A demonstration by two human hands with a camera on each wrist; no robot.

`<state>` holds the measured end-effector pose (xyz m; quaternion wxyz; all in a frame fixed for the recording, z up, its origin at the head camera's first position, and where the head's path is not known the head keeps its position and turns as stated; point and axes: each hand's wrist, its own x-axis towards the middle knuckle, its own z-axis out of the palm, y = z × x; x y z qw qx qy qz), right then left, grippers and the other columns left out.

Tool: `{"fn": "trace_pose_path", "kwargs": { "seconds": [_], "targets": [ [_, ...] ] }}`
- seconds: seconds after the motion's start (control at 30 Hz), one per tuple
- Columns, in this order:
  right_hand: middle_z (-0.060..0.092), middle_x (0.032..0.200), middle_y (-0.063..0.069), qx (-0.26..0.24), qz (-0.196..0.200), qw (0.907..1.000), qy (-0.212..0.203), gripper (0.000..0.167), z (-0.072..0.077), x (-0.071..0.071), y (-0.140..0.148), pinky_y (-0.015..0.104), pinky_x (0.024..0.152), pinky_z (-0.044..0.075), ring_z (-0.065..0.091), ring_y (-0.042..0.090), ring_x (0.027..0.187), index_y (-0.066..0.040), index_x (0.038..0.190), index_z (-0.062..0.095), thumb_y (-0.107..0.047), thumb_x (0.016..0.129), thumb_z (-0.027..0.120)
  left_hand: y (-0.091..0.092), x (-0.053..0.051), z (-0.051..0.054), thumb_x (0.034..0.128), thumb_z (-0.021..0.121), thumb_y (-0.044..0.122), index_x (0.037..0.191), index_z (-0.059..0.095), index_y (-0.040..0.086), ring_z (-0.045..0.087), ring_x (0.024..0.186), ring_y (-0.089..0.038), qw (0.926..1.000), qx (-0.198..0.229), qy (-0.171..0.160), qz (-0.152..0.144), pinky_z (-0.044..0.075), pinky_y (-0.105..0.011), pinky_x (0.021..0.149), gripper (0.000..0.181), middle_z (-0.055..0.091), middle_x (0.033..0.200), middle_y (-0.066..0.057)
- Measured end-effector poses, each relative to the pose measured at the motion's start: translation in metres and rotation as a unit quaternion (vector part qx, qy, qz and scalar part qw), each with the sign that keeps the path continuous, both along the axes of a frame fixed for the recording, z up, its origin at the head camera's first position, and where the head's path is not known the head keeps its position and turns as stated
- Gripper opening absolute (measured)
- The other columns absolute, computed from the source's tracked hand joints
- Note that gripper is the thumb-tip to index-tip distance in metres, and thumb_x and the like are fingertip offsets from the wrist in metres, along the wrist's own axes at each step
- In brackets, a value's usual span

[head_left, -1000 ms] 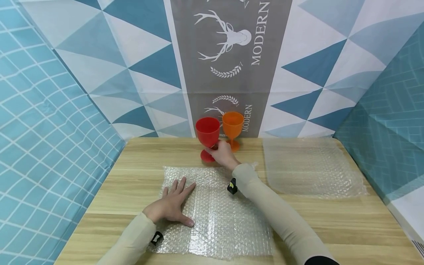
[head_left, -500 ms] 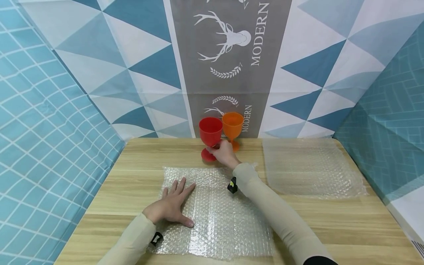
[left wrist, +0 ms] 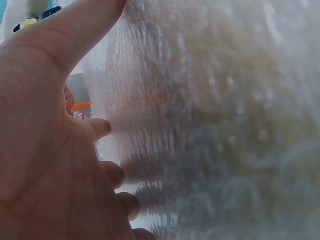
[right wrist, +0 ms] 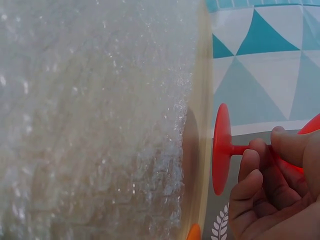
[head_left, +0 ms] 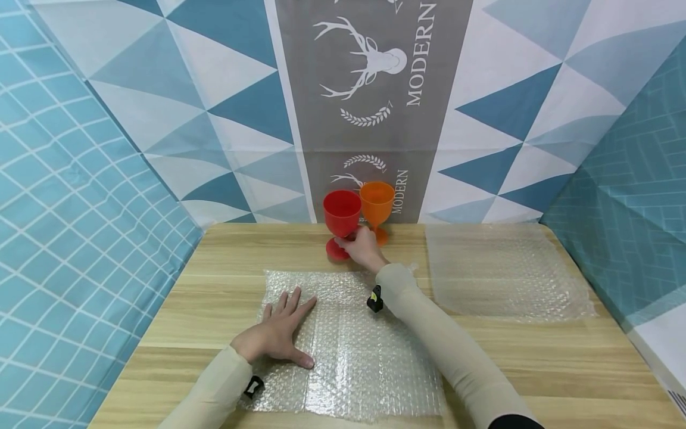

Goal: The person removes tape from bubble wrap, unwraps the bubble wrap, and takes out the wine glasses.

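My right hand (head_left: 364,249) grips a red plastic goblet (head_left: 342,213) by its stem, at the back of the table. In the right wrist view the thumb and fingers close round the stem, and the round foot (right wrist: 221,150) appears slightly off the tabletop. An orange goblet (head_left: 377,204) stands upright just behind and to the right of it. My left hand (head_left: 276,333) lies with spread fingers on the left part of a sheet of bubble wrap (head_left: 364,357). In the left wrist view the palm (left wrist: 45,165) shows large beside the wrap.
Another sheet of bubble wrap (head_left: 504,274) lies at the back right of the wooden table (head_left: 230,250). A patterned backdrop (head_left: 236,89) rises directly behind the table's rear edge, with blue cloth walls (head_left: 80,238) on both sides.
The red goblet in my right hand has shifted slightly to the right, closer to the orange goblet, mostly in the first half second. My left hand has stayed in place.
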<state>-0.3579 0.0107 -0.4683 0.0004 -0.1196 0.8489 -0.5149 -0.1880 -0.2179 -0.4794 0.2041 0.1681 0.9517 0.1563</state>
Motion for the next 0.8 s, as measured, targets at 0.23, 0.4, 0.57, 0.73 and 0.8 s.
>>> {"fn": "trace_pose_path", "kwargs": {
  "seconds": [0.23, 0.4, 0.57, 0.73, 0.8],
  "targets": [
    [0.076, 0.115, 0.009, -0.003, -0.003, 1.0000, -0.008, 0.026, -0.0001, -0.0028, -0.0023, 0.041, 0.099, 0.057, 0.070, 0.027, 0.106, -0.007, 0.118, 0.070, -0.018, 0.095, 0.075, -0.0003, 0.0004, 0.0011, 0.0609, 0.090, 0.065, 0.166, 0.017, 0.018, -0.004, 0.155, -0.054, 1.0000, 0.002, 0.000, -0.004, 0.003, -0.078, 0.119, 0.136, -0.006, 0.171, -0.025],
    [0.076, 0.112, 0.008, 0.004, -0.012, 0.9997, -0.019, 0.025, -0.0003, -0.0060, -0.0051, 0.040, 0.099, 0.057, 0.069, 0.026, 0.103, -0.007, 0.116, 0.070, -0.020, 0.095, 0.075, 0.0002, -0.0004, 0.0013, 0.0616, 0.090, 0.065, 0.166, 0.016, 0.018, -0.004, 0.155, -0.054, 1.0000, 0.003, -0.003, -0.005, 0.003, -0.077, 0.119, 0.136, -0.007, 0.171, -0.025],
    [0.077, 0.108, 0.008, 0.019, -0.020, 0.9995, -0.017, 0.024, -0.0012, -0.0073, -0.0067, 0.039, 0.097, 0.057, 0.069, 0.025, 0.100, -0.007, 0.113, 0.071, -0.022, 0.095, 0.076, 0.0004, -0.0013, 0.0009, 0.0623, 0.090, 0.065, 0.166, 0.016, 0.020, -0.006, 0.155, -0.052, 0.9999, 0.004, -0.010, -0.002, 0.002, -0.077, 0.120, 0.135, -0.008, 0.171, -0.023],
    [0.077, 0.110, 0.008, 0.014, -0.017, 0.9995, -0.023, 0.025, -0.0031, -0.0077, -0.0077, 0.039, 0.097, 0.057, 0.068, 0.025, 0.100, -0.007, 0.115, 0.070, -0.021, 0.095, 0.076, 0.0000, -0.0006, 0.0010, 0.0622, 0.090, 0.065, 0.166, 0.016, 0.018, -0.005, 0.155, -0.054, 1.0000, 0.005, -0.008, -0.004, 0.002, -0.078, 0.119, 0.136, -0.007, 0.171, -0.025],
    [0.077, 0.110, 0.008, 0.009, -0.017, 0.9995, -0.024, 0.025, -0.0040, -0.0080, -0.0079, 0.039, 0.097, 0.057, 0.068, 0.026, 0.100, -0.007, 0.115, 0.070, -0.021, 0.095, 0.076, -0.0002, -0.0005, 0.0008, 0.0621, 0.090, 0.065, 0.166, 0.016, 0.018, -0.004, 0.155, -0.054, 1.0000, 0.002, -0.005, -0.006, 0.003, -0.078, 0.119, 0.136, -0.007, 0.171, -0.025]
  ]
}}
